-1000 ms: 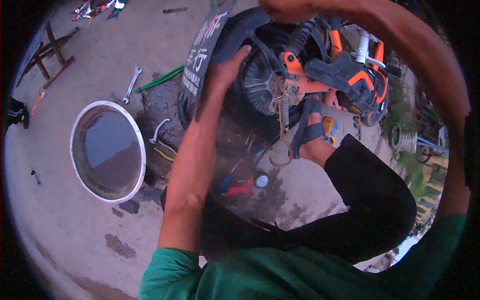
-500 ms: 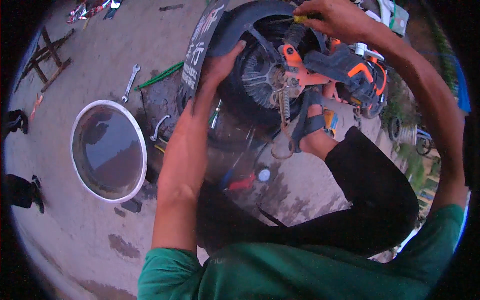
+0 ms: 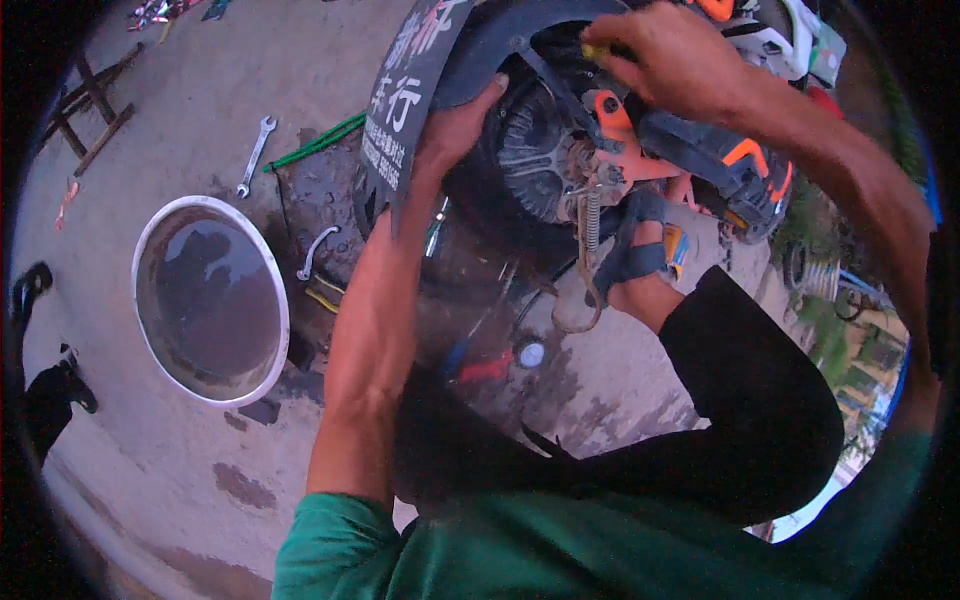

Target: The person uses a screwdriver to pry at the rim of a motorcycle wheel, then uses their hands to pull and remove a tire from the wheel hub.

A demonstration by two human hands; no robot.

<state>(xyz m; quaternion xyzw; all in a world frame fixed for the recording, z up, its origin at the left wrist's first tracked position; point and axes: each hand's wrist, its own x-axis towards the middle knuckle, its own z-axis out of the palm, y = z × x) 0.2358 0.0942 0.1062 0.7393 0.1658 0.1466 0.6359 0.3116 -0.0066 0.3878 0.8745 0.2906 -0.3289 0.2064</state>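
Yellow piece pinched in right hand near wheel, presumably for fine control; left hand set against black mudguard, likely so it is steadied; fingers hidden, grip cannot be told; wheel placed beside sandalled foot.

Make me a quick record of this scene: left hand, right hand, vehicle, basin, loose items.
Left hand: against the black mudguard, fingers mostly hidden
Right hand: pinching something small and yellow
Vehicle: rear wheel, orange frame arm, coil spring
Basin: white-rimmed, holding dark liquid
Loose items: silver wrench, green rods or cord, round white dial
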